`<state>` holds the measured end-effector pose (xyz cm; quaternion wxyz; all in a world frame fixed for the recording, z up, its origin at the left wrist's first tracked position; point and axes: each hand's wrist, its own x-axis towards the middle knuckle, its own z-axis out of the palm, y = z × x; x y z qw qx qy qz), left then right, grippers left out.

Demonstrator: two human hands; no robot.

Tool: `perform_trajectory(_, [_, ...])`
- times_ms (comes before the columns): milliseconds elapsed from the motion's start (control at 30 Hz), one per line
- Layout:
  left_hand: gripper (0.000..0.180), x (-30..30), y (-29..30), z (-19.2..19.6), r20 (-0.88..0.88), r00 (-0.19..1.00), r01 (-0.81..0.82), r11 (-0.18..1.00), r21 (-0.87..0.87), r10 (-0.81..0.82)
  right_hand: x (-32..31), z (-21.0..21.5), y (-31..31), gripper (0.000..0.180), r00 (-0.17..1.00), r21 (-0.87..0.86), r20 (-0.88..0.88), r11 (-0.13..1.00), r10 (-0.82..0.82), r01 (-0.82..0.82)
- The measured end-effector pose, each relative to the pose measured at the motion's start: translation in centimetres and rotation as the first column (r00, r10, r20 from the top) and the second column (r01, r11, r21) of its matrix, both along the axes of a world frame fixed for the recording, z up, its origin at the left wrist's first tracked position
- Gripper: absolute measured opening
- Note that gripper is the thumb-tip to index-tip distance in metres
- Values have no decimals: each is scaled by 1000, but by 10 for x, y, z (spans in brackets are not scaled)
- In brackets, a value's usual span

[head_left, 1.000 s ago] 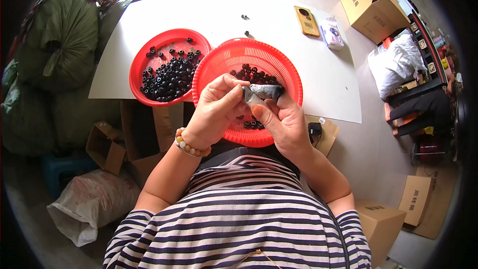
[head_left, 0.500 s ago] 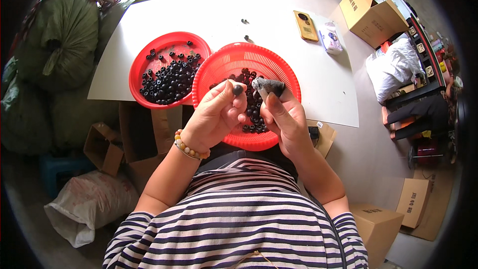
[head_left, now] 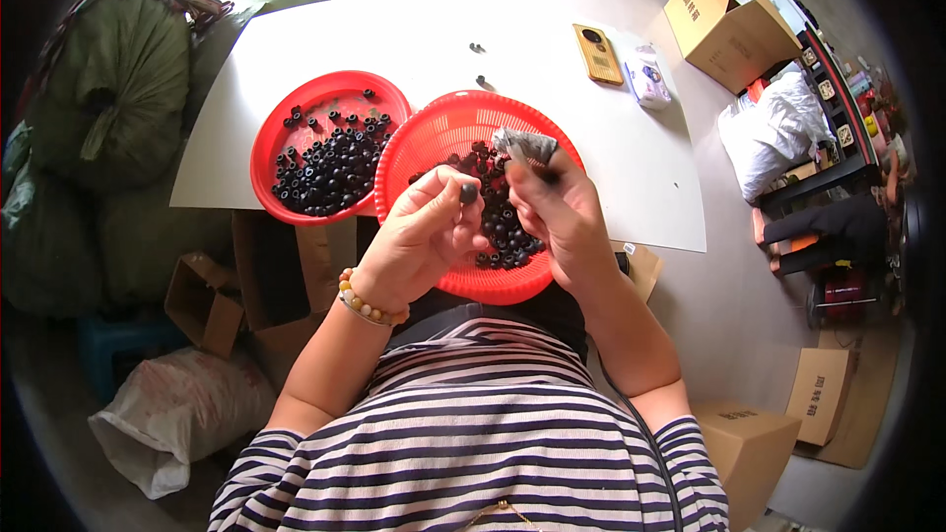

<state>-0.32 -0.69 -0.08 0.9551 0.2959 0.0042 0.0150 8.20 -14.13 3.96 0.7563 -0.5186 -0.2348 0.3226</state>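
Observation:
My left hand [head_left: 419, 232] pinches a small, round black piece [head_left: 468, 194] between thumb and fingertips. My right hand [head_left: 567, 222] is closed around a short, grey, wrapped-looking thing [head_left: 524, 144]; its exact kind is unclear, and motion smears part of it. Both hands hover over a red slotted plastic basket [head_left: 564, 128], a little apart from each other. Inside the basket lie many small black pieces [head_left: 507, 236], partly hidden by my hands. Left of it, a shallow red basin [head_left: 263, 158] holds a heap of similar black pieces [head_left: 330, 172], several showing hollow ends.
On the white table [head_left: 631, 197] lie a gold phone [head_left: 597, 53], a white-and-purple packet [head_left: 646, 79] and a few loose black pieces. Large green sacks [head_left: 108, 79] stand at left. Cardboard boxes [head_left: 739, 39] are around, with a white sack [head_left: 182, 414] at lower left.
The grey thing in my right hand has risen slightly and moved away from the black piece. My left hand keeps its pinch, a little lower. The whole view has shifted slightly.

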Motion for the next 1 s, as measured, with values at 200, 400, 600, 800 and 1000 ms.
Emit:
perform_trajectory(200, [16,-1,2,2,-27,996,-86,996,-36,85,-8,1,-16,26,993,-125,7,986,117,-115])
perform_trajectory(400, [18,-1,-1,1,38,992,-126,989,73,124,-15,2,-19,27,988,-109,92,988,121,-111])
perform_trajectory(600, [15,-4,-6,7,31,969,-244,930,274,244,-16,6,-20,27,981,-102,-15,976,193,-193])
perform_trajectory(800, [15,-6,-5,6,61,968,-249,914,320,242,-20,5,-19,26,982,-107,44,978,183,-177])
perform_trajectory(1000, [15,-6,-3,1,82,974,-228,919,323,213,-24,1,-15,26,988,-78,88,989,129,-123])
